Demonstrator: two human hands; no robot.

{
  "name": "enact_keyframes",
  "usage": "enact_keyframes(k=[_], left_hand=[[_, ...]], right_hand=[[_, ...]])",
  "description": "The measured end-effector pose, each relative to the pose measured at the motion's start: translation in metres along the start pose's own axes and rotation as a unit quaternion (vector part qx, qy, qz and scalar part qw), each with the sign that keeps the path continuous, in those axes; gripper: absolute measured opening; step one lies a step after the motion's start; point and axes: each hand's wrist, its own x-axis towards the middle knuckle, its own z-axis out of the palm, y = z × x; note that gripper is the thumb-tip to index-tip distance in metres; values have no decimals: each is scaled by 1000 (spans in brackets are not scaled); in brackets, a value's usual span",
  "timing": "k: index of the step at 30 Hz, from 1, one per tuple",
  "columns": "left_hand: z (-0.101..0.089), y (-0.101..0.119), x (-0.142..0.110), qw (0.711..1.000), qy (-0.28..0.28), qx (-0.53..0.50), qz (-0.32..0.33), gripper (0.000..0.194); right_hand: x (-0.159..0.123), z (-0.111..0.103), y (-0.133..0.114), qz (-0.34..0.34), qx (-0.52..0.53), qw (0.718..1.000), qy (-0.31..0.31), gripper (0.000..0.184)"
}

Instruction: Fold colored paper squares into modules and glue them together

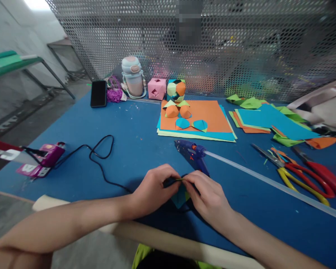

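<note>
Both my hands meet near the table's front edge. My left hand (155, 188) and my right hand (205, 196) pinch a small folded paper piece (180, 196), teal with a bit of yellow-green, between their fingertips. Just behind my hands lies a blue glue gun (192, 151) with a long clear glue stick (268, 181) running out to the right. Its black cord (100, 157) loops away to the left.
A stack of orange, teal and yellow paper (210, 119) bears folded cone pieces. Further back stand a paper ball (176, 89), pink cube (156, 88), bottle (133, 76) and phone (98, 93). Scissors (296, 173) and loose sheets (271, 119) lie right; a pink plug strip (43, 158) left.
</note>
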Motion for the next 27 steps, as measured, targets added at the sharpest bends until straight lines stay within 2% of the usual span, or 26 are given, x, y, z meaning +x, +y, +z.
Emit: enact_keyframes(k=[7, 12, 16, 21, 24, 27], left_hand=[[1, -3, 0, 999, 28, 23, 22, 10], [4, -3, -1, 997, 5, 67, 28, 10], [3, -5, -2, 994, -18, 77, 75, 16], [-4, -3, 0, 994, 34, 31, 98, 13], [-6, -1, 1, 991, 73, 20, 113, 13], [-6, -1, 2, 990, 72, 33, 115, 12]], right_hand=[[1, 3, -2, 38, 37, 999, 10, 8], [0, 4, 0, -20, -24, 1000, 0, 16], [-1, 0, -2, -81, -90, 993, -9, 15], [-1, -3, -4, -25, -35, 999, 6, 14], [-1, -2, -2, -14, -34, 999, 5, 10], [-3, -1, 1, -10, -53, 999, 4, 20]])
